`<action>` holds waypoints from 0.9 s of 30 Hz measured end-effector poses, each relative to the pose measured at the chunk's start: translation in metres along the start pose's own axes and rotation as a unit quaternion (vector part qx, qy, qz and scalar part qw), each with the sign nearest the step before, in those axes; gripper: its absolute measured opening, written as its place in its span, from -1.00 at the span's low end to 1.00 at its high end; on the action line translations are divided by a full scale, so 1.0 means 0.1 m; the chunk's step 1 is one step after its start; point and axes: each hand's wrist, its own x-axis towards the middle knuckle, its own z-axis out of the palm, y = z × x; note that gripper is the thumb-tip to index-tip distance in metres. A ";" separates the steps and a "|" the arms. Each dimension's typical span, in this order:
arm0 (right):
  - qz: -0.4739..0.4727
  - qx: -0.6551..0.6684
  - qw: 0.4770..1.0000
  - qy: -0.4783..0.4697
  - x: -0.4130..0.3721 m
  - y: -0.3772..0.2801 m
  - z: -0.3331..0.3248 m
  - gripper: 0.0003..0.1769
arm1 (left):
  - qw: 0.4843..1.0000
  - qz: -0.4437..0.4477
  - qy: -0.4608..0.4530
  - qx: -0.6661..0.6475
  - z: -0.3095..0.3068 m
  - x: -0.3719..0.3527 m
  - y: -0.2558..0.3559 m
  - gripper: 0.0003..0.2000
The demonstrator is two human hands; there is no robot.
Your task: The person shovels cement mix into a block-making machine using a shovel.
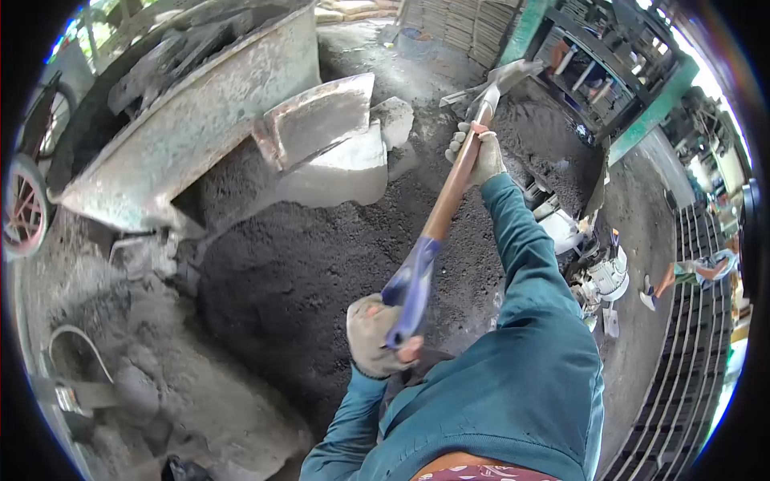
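A shovel (453,188) with a brown wooden shaft and a blue handle end runs diagonally across the view. My left hand (371,335), in a pale glove with fingertips showing, is closed on the blue handle close to my body. Farther up, my right hand (488,159), also gloved, grips the shaft below the blade. The metal shovel blade (513,74) points away from me, near a heap of dark grey material (549,128). More dark, loose material (297,264) covers the ground under the shovel.
A worn metal trough (216,112) stands at upper left, beside pale slabs (341,164). A green-framed machine (593,72) is at upper right. A motor (607,275) lies on the right. Another person (702,268) is by stacked dark blocks (682,337). A wheel (28,204) shows far left.
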 end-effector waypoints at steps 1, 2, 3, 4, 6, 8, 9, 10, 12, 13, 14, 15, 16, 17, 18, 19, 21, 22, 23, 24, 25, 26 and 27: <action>0.010 -0.008 1.000 -0.004 -0.11 0.11 0.13 -0.76 | 0.992 -0.096 0.066 -0.052 -0.01 -0.29 0.11 -0.44; 0.031 -0.018 0.999 -0.010 -0.21 0.31 0.22 -0.77 | 0.966 -0.182 0.144 -0.115 -0.03 -0.60 0.23 -0.41; 0.048 -0.014 0.998 -0.038 -0.28 0.59 0.24 -0.80 | 0.897 -0.321 0.244 -0.183 -0.02 -1.01 0.28 -0.41; 0.072 -0.009 0.995 -0.067 -0.36 0.95 0.24 -0.84 | 0.829 -0.417 0.330 -0.172 -0.05 -1.46 0.16 -0.43; 0.232 -0.003 0.969 -0.090 -0.83 2.37 0.21 -0.90 | 0.539 -0.515 0.537 -0.395 -0.27 -2.87 0.15 -0.51; 0.356 -0.040 0.933 -0.029 -1.43 3.46 0.08 -0.83 | 0.429 -0.560 0.641 -0.301 -0.29 -3.58 0.57 -0.51; 0.432 -0.069 0.894 -0.093 -1.72 4.11 -0.25 -0.87 | 0.390 -0.556 0.699 -0.227 -0.26 -3.94 0.81 -0.50; 0.460 -0.176 0.868 -0.063 -2.24 4.66 -0.46 -0.92 | 0.448 -0.403 0.686 -0.408 -0.08 -4.99 1.28 -0.53; 0.579 -0.241 0.779 0.004 -3.61 5.33 -0.87 -0.96 | 0.385 -0.390 0.710 -0.442 0.16 -5.90 2.43 -0.47; 0.630 -0.204 0.748 0.028 -4.32 5.66 -1.20 -0.93 | 0.286 -0.518 0.753 -0.289 0.21 -5.72 3.13 -0.35; 0.695 -0.214 0.686 0.028 -5.04 5.47 -0.98 -0.95 | 0.210 -0.560 0.784 -0.170 0.40 -5.79 3.81 -0.34; 0.733 -0.254 0.632 -0.002 -5.65 5.43 -1.17 -0.93 | 0.205 -0.580 0.786 -0.060 0.88 -6.39 4.76 -0.33; 0.766 -0.288 0.573 -0.037 -6.23 5.39 -1.34 -0.90 | 0.184 -0.574 0.797 0.026 0.94 -6.20 4.96 -0.33; 0.781 -0.304 0.545 -0.038 -6.68 5.27 -1.34 -0.90 | 0.159 -0.571 0.797 0.115 1.00 -6.00 5.18 -0.33; 0.818 -0.288 0.497 0.022 -7.01 5.15 -1.33 -0.89 | 0.129 -0.569 0.787 0.200 1.05 -5.77 5.38 -0.31; 0.852 -0.281 0.437 0.070 -7.31 5.20 -1.37 -0.90 | 0.157 -0.554 0.801 0.164 0.94 -5.82 5.27 -0.34; 0.828 -0.320 0.454 0.074 -7.53 5.37 -1.39 -0.92 | 0.216 -0.519 0.823 0.085 0.73 -6.02 5.04 -0.41; 0.797 -0.325 0.508 0.034 -7.36 5.61 -1.38 -0.90 | 0.245 -0.499 0.830 0.042 0.68 -6.12 4.90 -0.44; 0.760 -0.329 0.560 -0.007 -7.08 5.95 -1.36 -0.88 | 0.274 -0.475 0.836 -0.004 0.65 -6.20 4.71 -0.47; 0.765 -0.317 0.561 -0.015 -6.53 6.47 -1.38 -0.82 | 0.303 -0.448 0.840 -0.050 0.68 -6.27 4.50 -0.50; 0.767 -0.236 0.596 -0.016 -5.96 7.06 -1.56 -0.80 | 0.263 -0.523 0.805 0.093 0.62 -6.54 3.75 -0.52; 0.727 -0.294 0.621 -0.020 -5.30 7.29 -1.30 -0.86 | 0.186 -0.598 0.746 0.226 0.52 -6.77 2.98 -0.54; 0.801 -0.192 0.567 0.002 -4.78 7.97 -1.71 -0.95 | 0.080 -0.533 0.838 0.082 0.16 -6.21 2.06 -0.51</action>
